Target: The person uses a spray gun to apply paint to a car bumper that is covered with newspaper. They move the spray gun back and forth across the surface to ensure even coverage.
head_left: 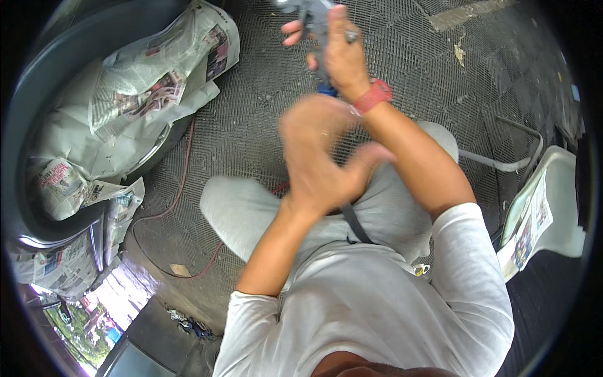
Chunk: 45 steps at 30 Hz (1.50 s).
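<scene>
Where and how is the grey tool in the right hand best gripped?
Probably by the slim handle of the grey tool, above the blue piece at its lower end, coming from the picture's right. The handle looks narrow enough for the right hand to wrap, fingertips showing on its left.

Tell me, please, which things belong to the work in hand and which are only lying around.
Likely job things:
- grey gun-shaped tool, held in the right hand
- newspaper sheets on the dark curved panel
- red hose or cable, perhaps; connection not visible

Seemingly lying about:
- small tan scrap on the floor
- brown strip, farther off
</scene>
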Available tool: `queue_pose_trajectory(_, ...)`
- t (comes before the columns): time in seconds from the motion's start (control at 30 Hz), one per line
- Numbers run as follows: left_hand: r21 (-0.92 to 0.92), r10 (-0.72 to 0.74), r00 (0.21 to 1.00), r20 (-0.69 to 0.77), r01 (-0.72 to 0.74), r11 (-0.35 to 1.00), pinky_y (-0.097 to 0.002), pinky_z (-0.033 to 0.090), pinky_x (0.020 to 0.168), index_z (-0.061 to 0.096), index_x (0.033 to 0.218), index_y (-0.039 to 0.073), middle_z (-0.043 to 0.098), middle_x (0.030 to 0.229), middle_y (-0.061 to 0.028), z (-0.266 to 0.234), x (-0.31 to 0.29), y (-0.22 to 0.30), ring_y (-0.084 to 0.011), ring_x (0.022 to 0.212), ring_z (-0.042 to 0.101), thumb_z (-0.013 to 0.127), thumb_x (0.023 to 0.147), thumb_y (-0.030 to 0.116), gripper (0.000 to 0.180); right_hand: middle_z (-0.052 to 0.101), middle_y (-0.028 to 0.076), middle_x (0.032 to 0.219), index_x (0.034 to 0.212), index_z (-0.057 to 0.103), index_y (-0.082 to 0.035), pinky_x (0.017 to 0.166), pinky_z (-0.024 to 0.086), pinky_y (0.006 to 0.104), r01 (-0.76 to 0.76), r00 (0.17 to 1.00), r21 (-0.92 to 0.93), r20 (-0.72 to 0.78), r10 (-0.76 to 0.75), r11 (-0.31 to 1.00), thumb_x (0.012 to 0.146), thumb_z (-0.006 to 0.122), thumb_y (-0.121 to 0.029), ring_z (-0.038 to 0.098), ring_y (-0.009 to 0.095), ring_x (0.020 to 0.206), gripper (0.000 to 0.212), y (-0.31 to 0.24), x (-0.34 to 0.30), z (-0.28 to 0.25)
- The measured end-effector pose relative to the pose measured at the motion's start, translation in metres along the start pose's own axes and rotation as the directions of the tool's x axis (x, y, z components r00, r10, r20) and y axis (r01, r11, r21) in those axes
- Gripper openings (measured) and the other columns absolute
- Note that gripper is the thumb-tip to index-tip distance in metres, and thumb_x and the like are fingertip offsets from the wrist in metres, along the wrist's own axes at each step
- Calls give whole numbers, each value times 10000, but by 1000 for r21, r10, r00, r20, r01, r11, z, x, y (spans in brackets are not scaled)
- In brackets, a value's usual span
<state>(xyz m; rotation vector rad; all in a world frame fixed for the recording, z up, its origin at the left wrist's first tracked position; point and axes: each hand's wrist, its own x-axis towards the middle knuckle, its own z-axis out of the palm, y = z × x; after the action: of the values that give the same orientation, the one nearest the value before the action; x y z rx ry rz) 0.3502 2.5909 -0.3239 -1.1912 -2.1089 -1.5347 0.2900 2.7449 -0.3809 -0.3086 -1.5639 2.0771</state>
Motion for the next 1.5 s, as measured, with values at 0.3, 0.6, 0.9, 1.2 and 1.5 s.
queue_pose_trajectory(0.3, 540, -807, -224, 547, 831, 136, -432, 478, 1107, 608, 1393, -54, 683, 1274, -229, -10, -180, -117, -282, 1243, 627, 740, 954, 644, 835, 777, 143, 990, 1477, 584, -39, 474, 497, 229, -251, 932, 316, 333, 141, 915, 1070, 290, -781, 770, 183, 840, 896, 44, 57, 13)
queue_pose_trajectory(0.6, 993, -667, -738, 104, 119, 23, -480, 466, 1166, 660, 1437, 140, 673, 1467, -145, -179, -192, -70, -353, 1395, 599, 711, 891, 749, 819, 760, 147, 837, 1189, 661, -1, 422, 475, 282, -386, 917, 471, 291, 273, 793, 1120, 354, -655, 754, 202, 691, 727, 67, 100, 22)
queue_pose_trajectory(0.9, 959, -915, -390, -103, 205, -196, -513, 502, 1105, 595, 1456, 118, 734, 1327, -189, -242, -135, -13, -374, 1329, 657, 773, 914, 622, 762, 764, 65, 866, 1381, 666, -21, 598, 556, 306, 250, 945, 135, -251, -211, 959, 1164, 411, -485, 686, 167, 648, 572, 97, 133, 18)
queue_pose_trajectory(1.2, 874, -984, -110, 139, 481, 70, -477, 550, 1040, 542, 1531, 98, 738, 1273, -260, -147, -52, -27, -385, 1234, 715, 772, 955, 550, 767, 811, 185, 1052, 1452, 681, -120, 900, 618, 372, 420, 904, -31, 96, -416, 907, 1069, 638, -491, 810, 292, 956, 535, 122, 109, 29)
queue_pose_trajectory(1.5, 874, -976, -64, 208, 460, 156, -462, 560, 1017, 581, 1499, 67, 762, 1223, -221, -143, -62, -28, -363, 1157, 744, 768, 954, 526, 736, 803, 212, 1056, 1403, 711, -105, 853, 618, 386, 354, 935, -75, 3, -355, 932, 1061, 674, -421, 806, 323, 956, 466, 109, 129, 12)
